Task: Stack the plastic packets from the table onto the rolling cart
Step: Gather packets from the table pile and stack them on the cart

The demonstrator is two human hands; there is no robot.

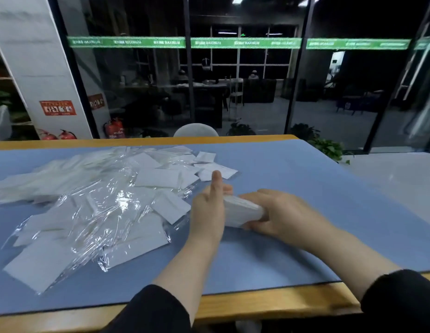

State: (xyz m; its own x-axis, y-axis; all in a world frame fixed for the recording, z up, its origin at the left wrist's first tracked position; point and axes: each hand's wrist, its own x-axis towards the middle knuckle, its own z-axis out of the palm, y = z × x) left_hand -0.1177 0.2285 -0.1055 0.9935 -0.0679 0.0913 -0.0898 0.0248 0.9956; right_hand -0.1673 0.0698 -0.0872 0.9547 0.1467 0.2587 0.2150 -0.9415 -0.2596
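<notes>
Both hands, left (pixel 208 207) flat, right (pixel 279 212) curled, clasp one bundle (pixel 242 210); loose packets (pixel 101 200) still cover the table's (pixel 305 188) left; no cart visible.

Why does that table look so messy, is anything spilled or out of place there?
Nothing is spilled. The loose packets lie in a jumbled, overlapping heap on the blue mat, some askew and crinkled. Only the small stack held between the left hand and right hand looks tidy. No cart is in view.

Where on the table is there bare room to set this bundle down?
The blue mat is bare right of both hands, out to its right edge, and near the front wooden edge. Left of the left hand, loose packets crowd it.
</notes>
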